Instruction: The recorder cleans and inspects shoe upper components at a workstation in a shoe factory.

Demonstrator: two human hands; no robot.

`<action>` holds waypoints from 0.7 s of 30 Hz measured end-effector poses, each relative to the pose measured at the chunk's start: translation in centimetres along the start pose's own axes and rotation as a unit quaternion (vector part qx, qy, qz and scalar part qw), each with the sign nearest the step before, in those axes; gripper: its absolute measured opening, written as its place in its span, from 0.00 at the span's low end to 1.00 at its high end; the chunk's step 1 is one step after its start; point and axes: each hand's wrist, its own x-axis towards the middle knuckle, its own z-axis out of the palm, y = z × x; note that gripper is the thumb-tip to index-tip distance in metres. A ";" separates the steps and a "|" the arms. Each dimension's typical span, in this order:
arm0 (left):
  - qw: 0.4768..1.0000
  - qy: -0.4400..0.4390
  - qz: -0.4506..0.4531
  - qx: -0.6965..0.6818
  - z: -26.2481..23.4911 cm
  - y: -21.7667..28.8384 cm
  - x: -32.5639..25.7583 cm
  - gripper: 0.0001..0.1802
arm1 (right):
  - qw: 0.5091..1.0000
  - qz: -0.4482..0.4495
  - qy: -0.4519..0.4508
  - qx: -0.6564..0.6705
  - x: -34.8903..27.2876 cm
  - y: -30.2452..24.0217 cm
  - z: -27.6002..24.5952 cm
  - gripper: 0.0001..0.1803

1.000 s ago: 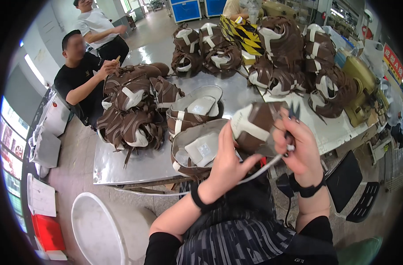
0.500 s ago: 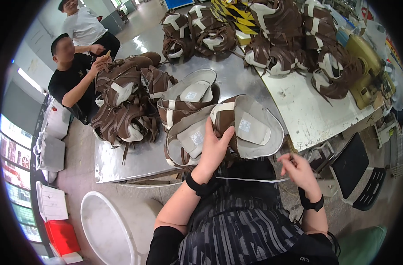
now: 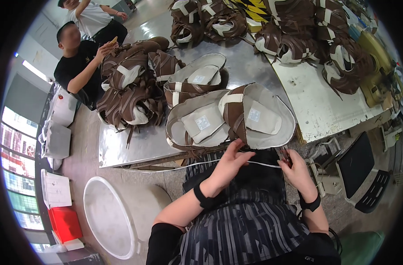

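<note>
Two brown and white shoe uppers with pale linings lie open side by side at the front of the metal table. The right upper (image 3: 265, 121) overlaps the left upper (image 3: 201, 117). My left hand (image 3: 228, 168) is just below their near edge, its fingers apart and one fingertip close to the brown strap. It appears to hold nothing. To its right, my right hand (image 3: 296, 172) is closed round a small dark tool (image 3: 287, 158), mostly hidden by the fingers. A thin white cord (image 3: 190, 166) runs across below the table edge and passes behind my left hand.
More brown uppers (image 3: 131, 73) are heaped at the left; others stand on the white table (image 3: 307, 97). A large white tub (image 3: 131, 212) stands lower left. A black chair (image 3: 356, 165) and a yellowish machine (image 3: 373, 57) are at the right. Two people are at the far left.
My left hand has let go of the right upper and come down toward me. My right hand stays closed by the table edge. The farther person's arm has gone up, and the view has shifted slightly.
</note>
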 end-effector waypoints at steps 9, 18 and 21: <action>0.993 -0.054 -0.108 0.008 -1.4 -1.2 1.2 0.13 | 0.999 0.012 -0.020 0.043 -0.7 -2.7 0.9 0.18; 0.987 -0.102 -0.075 0.099 -2.2 0.2 -1.5 0.13 | 0.971 -0.180 0.077 -0.140 -0.2 -3.5 4.6 0.13; 0.986 -0.102 -0.066 0.113 -2.0 0.1 -1.9 0.12 | 0.961 -0.190 0.074 -0.186 -0.1 -4.1 5.5 0.14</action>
